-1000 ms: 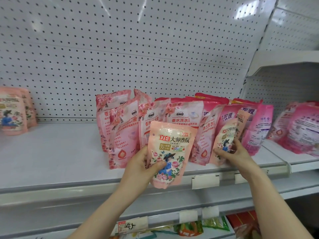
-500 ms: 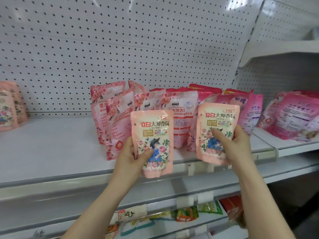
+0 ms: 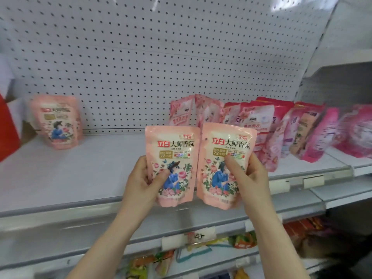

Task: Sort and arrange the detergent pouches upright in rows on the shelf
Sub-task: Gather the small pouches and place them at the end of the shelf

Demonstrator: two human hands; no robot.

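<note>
1. Currently, left hand (image 3: 141,178) grips a pale pink plastic floral pouch (image 3: 173,150), thumb pressed across its front, upright over the front edge of the white metal shelf (image 3: 80,174).
2. Right hand (image 3: 249,178) grips a matching pink pouch (image 3: 227,150) just beside it.
3. Both fronts read "立白 大师香氛" and "72小时"; price stickers too blurred.
4. Third like pouch (image 3: 57,121) stands far left on the shelf; mixed pink pouches (image 3: 261,121) crowd right rear.

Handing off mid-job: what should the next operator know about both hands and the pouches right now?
Left hand holds one peach floral pouch, right hand its twin, both upright before the shelf.
Done: matching pouches stand far left.
Left: probably place these two there, then straighten the mixed pink pouches crowded at right.
</note>
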